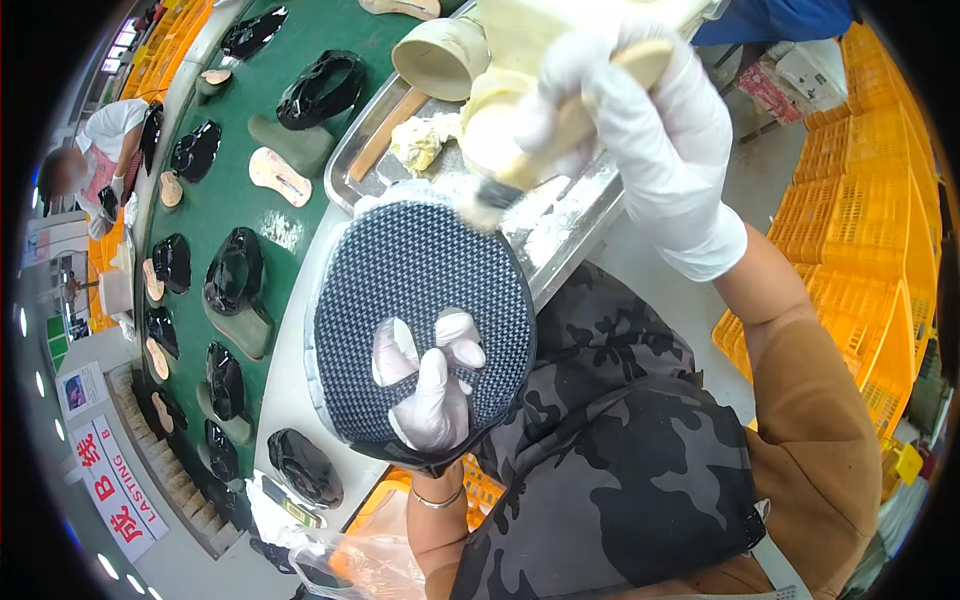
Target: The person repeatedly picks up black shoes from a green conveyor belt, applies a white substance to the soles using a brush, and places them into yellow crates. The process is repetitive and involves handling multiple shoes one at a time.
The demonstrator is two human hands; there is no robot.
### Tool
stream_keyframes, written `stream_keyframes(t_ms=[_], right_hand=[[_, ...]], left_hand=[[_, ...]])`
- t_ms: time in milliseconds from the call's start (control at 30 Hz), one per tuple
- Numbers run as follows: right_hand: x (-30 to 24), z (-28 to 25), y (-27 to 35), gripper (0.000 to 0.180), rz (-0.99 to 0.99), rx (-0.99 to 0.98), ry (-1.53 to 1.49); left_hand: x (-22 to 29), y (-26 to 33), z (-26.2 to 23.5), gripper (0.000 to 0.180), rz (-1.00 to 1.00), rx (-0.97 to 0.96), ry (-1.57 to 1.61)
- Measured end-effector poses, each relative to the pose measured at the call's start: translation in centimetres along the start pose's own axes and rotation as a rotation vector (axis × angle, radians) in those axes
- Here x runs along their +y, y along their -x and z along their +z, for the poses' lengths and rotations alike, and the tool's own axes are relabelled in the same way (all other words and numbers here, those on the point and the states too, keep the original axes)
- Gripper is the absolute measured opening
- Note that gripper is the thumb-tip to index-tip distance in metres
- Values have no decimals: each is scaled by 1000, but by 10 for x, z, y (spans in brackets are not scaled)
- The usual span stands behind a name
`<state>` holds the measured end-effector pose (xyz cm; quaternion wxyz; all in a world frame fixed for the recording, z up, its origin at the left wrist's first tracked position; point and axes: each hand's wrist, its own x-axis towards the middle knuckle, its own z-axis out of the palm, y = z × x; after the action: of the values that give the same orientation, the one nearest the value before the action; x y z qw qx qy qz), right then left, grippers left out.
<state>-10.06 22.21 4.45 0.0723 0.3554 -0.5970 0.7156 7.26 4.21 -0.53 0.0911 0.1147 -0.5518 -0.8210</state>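
My left hand [432, 410], in a white glove, grips a shoe upper [420, 270] from its near end. The upper's dark houndstooth lining faces up, with a pale rim and glossy black outside showing at the lower edge. Thumb and fingertips show against the lining; the rest of that hand is partly hidden. My right hand [660, 150], also white-gloved, is closed around the wooden handle of a brush [548, 150]. Its blurred bristles are over the upper's far edge; contact cannot be told. Just beyond stands a pot of whitish paste [495, 125].
Beneath the pot lies a metal tray [585, 225] with a wooden stick [388, 135], a yellowish lump [420, 143] and a tipped beige cup [440, 58]. Left, a green conveyor [290, 230] carries black uppers and lasts. Orange crates [850, 200] stand right; a person [105, 150] works far left.
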Motion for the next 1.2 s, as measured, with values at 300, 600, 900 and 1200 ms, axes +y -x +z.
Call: stream_keyframes(t_ms=[300,600,900,1200], right_hand=[[3,13,0,14,84,54,-160],[-3,17,-4,11,12,112,-283],[-13,7,9,14,258,-25,-142],[-2,10,8,19,229,-210,-103]], left_hand=[[-14,-7,11,45,421,56,-42],[-24,-19,23,35,683,183,-306],[-33,-35,18,41,852,39,-472],[-23,-52,-3,49,935,179,-1215]])
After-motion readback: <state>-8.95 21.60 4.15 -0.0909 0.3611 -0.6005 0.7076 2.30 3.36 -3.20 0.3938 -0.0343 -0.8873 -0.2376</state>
